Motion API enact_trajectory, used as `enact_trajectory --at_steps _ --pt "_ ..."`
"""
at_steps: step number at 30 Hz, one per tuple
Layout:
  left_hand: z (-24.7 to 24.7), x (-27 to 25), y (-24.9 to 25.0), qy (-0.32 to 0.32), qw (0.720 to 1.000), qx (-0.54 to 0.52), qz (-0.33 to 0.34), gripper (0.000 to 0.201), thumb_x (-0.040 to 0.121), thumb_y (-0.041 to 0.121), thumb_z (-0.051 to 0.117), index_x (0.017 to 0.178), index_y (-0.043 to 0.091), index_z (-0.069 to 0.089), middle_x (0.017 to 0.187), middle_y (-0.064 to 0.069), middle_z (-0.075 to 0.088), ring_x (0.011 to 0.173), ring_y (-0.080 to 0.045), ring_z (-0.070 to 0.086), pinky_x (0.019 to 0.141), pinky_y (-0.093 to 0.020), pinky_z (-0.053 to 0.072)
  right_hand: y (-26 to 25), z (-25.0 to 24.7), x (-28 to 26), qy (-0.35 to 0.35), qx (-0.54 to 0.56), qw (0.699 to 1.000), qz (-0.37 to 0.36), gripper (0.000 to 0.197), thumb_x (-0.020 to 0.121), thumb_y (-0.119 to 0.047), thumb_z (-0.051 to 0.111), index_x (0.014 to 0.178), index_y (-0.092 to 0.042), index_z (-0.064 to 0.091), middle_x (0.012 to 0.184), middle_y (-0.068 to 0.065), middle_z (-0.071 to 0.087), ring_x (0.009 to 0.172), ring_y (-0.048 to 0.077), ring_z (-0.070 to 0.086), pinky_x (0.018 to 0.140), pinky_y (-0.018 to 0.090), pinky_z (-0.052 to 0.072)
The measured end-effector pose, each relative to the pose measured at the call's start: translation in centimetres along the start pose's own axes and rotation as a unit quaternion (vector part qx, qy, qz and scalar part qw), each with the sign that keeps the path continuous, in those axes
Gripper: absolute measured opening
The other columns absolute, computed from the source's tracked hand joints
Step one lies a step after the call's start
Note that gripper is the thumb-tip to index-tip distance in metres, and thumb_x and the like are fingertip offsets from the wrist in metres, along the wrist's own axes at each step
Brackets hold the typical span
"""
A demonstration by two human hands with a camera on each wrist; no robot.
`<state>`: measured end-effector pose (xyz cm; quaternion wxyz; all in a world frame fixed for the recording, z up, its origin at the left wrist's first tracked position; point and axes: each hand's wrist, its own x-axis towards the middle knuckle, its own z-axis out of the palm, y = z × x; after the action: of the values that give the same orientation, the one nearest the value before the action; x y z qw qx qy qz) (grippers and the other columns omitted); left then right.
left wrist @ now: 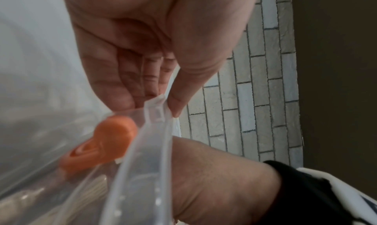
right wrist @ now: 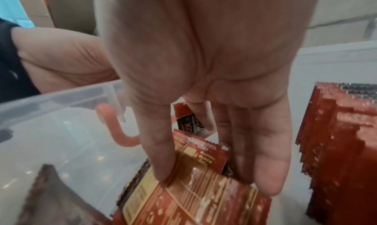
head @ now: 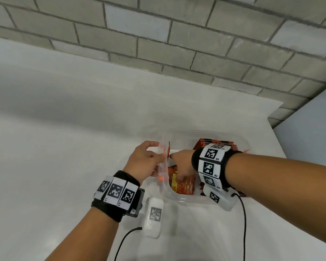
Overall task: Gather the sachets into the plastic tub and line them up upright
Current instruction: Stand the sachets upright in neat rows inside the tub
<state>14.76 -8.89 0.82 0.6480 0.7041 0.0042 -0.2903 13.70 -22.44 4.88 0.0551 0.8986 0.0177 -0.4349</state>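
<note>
A clear plastic tub [head: 184, 136] stands on the white counter. My left hand [head: 147, 159] pinches its left rim [left wrist: 146, 164], thumb on the rim's edge and fingers against the wall, just above an orange latch [left wrist: 102, 143]. My right hand [head: 183, 164] reaches down inside the tub. Its thumb and straight fingers pinch loose red-and-gold sachets [right wrist: 193, 196] lying at the near end. A row of red sachets [head: 215, 143] stands upright at the tub's far right end [right wrist: 342, 131]. One more sachet [head: 168, 147] leans by the left wall.
The white counter [head: 64, 147] stretches wide to the left of the tub. A grey brick wall [head: 177, 44] runs behind it, and the counter's right edge [head: 279, 136] lies close beside the tub. Black cables [head: 243, 223] trail from both wrists toward me.
</note>
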Motion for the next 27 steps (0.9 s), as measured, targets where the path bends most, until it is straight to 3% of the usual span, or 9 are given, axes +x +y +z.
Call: enact_trajectory --at_steps 2,4,8,12,17,21,24,27 --pt "0.0 0.1 -0.2 0.001 1.0 0.001 0.003 0.037 0.086 0.014 0.069 0.119 0.022 0.053 0.094 -0.019 0.069 0.058 -0.016 0.065 0.051 -0.026 0.051 0.0 0.0 0.0 -0.004 -0.004 1.0 -0.002 0.058 0.084 -0.029 0.068 0.132 -0.006 0.046 0.124 0.01 0.058 0.105 0.023 0.059 0.071 0.029 0.048" --pt "-0.1 0.2 -0.3 0.001 1.0 -0.001 0.005 0.037 0.086 0.014 0.069 0.119 0.022 0.053 0.093 -0.018 0.069 0.056 -0.015 0.065 0.051 -0.025 0.051 -0.1 0.1 0.1 -0.013 -0.016 1.0 -0.007 0.053 0.083 -0.032 0.068 0.127 -0.006 0.051 0.121 0.01 0.06 0.096 0.021 0.058 0.067 0.027 0.047" --pt "-0.1 0.5 -0.5 -0.001 1.0 0.005 0.007 0.037 0.087 0.016 0.069 0.12 0.023 0.054 0.092 -0.015 0.07 0.061 -0.017 0.066 0.053 -0.026 0.051 0.0 0.4 0.0 -0.052 -0.01 0.999 -0.01 0.047 0.085 -0.033 0.066 0.124 -0.009 0.057 0.117 0.008 0.064 0.088 0.018 0.058 0.073 0.027 0.049" --pt "-0.3 0.6 -0.8 -0.003 1.0 -0.005 0.003 0.036 0.086 0.018 0.07 0.119 0.023 0.055 0.094 -0.017 0.069 0.062 -0.019 0.066 0.054 -0.027 0.051 -0.3 0.7 -0.1 -0.06 -0.024 0.998 -0.028 0.048 0.087 -0.03 0.065 0.129 -0.011 0.051 0.12 0.007 0.061 0.091 0.018 0.054 0.074 0.027 0.046" --pt "-0.4 0.4 -0.7 0.006 1.0 -0.004 0.005 0.039 0.085 0.022 0.071 0.12 0.025 0.054 0.093 -0.009 0.067 0.072 -0.02 0.067 0.056 -0.027 0.052 0.2 0.4 -1.1 -0.021 -0.042 0.998 -0.048 0.04 0.09 -0.03 0.059 0.123 -0.006 0.054 0.116 0.01 0.062 0.088 0.019 0.055 0.071 0.026 0.047" --pt "-0.9 -0.5 0.4 0.077 0.996 0.013 0.038 0.037 0.086 0.036 0.067 0.12 0.027 0.054 0.102 -0.001 0.062 0.086 -0.016 0.063 0.066 -0.029 0.053 2.7 -1.1 -3.4 0.05 0.083 0.992 -0.083 0.034 0.087 -0.027 0.061 0.106 0.002 0.063 0.104 0.018 0.068 0.073 0.018 0.055 0.058 0.025 0.045" --pt "-1.3 -1.6 2.2 0.096 0.991 -0.019 0.093 0.028 0.089 0.039 0.061 0.114 0.028 0.058 0.107 0.0 0.062 0.094 -0.015 0.062 0.069 -0.029 0.051 5.0 -2.2 -6.1 0.125 0.206 0.964 -0.112 0.027 0.085 -0.02 0.063 0.1 0.002 0.063 0.095 0.015 0.07 0.069 0.017 0.057 0.062 0.027 0.047" --pt "-0.3 -3.1 4.5 0.037 0.989 -0.07 0.125 0.033 0.085 0.048 0.062 0.112 0.029 0.059 0.112 -0.002 0.064 0.105 -0.019 0.061 0.073 -0.033 0.052 6.7 -2.5 -8.7 0.18 0.319 0.92 -0.141 0.015 0.084 -0.016 0.065 0.098 -0.011 0.062 0.088 0.002 0.07 0.072 0.012 0.064 0.072 0.029 0.053"
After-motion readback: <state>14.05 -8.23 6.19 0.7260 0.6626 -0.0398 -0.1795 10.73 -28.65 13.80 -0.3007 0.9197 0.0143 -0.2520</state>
